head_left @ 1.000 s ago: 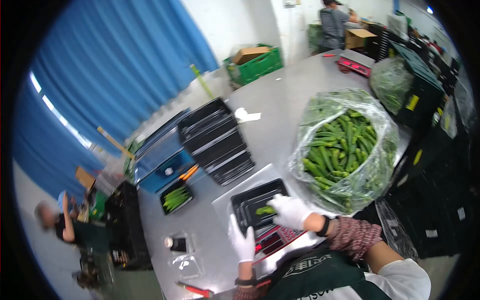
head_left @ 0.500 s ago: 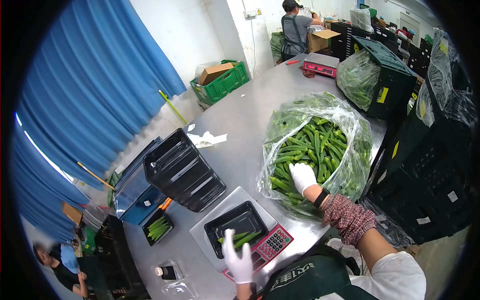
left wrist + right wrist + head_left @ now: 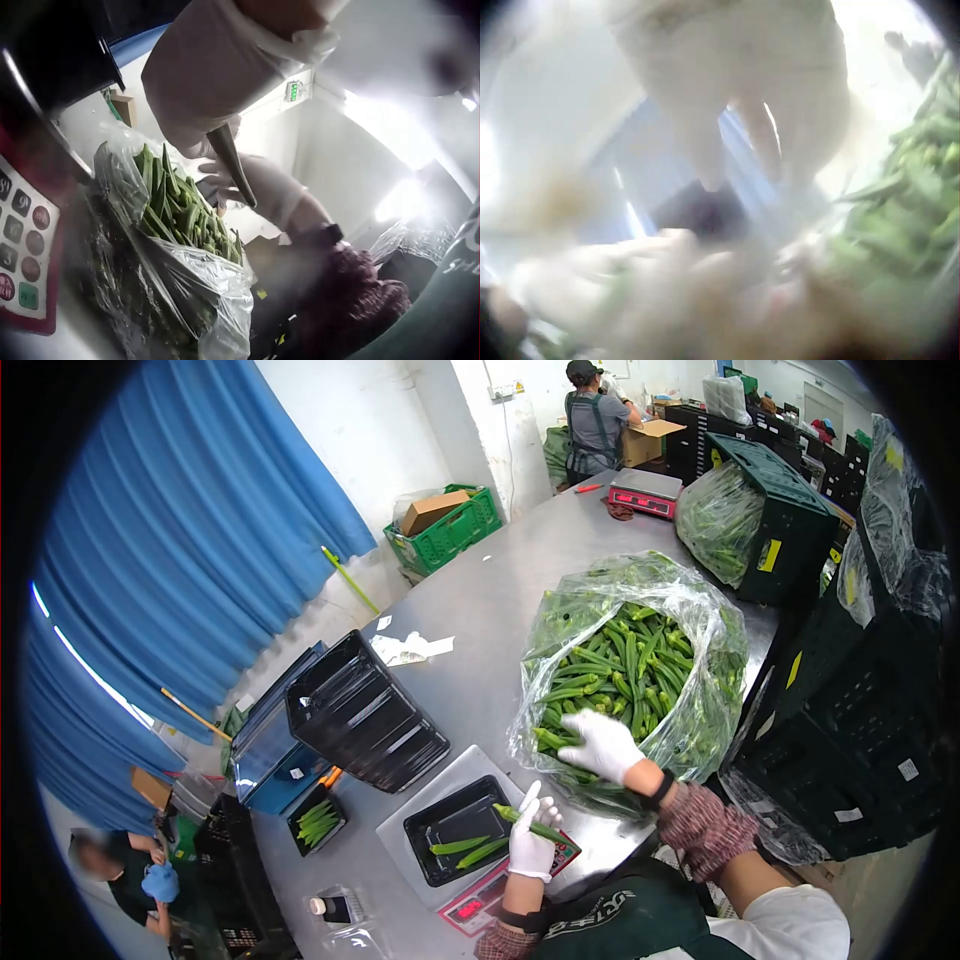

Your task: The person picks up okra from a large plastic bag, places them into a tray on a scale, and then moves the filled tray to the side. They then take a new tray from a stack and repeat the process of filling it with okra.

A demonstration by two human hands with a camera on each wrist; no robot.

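Note:
My gloved left hand (image 3: 532, 845) holds an okra pod (image 3: 507, 813) across its palm, beside the right edge of a black tray (image 3: 425, 871). In the left wrist view that pod (image 3: 232, 166) sticks out below the glove. Two okra pods lie in the tray, which sits on a scale (image 3: 392, 842) with a red keypad front. Over the near rim of a clear plastic bag (image 3: 715, 622) heaped with okra (image 3: 630, 660), my gloved right hand (image 3: 605, 748) has its fingers extended and nothing in them. The right wrist view is blurred, with the right hand's fingers (image 3: 697, 150) pointing down.
Stacked black trays (image 3: 365, 710) stand left of the scale, near a small tray of okra (image 3: 318, 825). A capped bottle (image 3: 332, 908) is at the near left. Farther back are a second scale (image 3: 645, 493) and a dark crate (image 3: 785, 510) holding bagged okra. Two other people work beyond.
My right hand went from the tray into the bag of okra, then came back toward its near rim. The left hand moved right from the tray and now has an okra pod.

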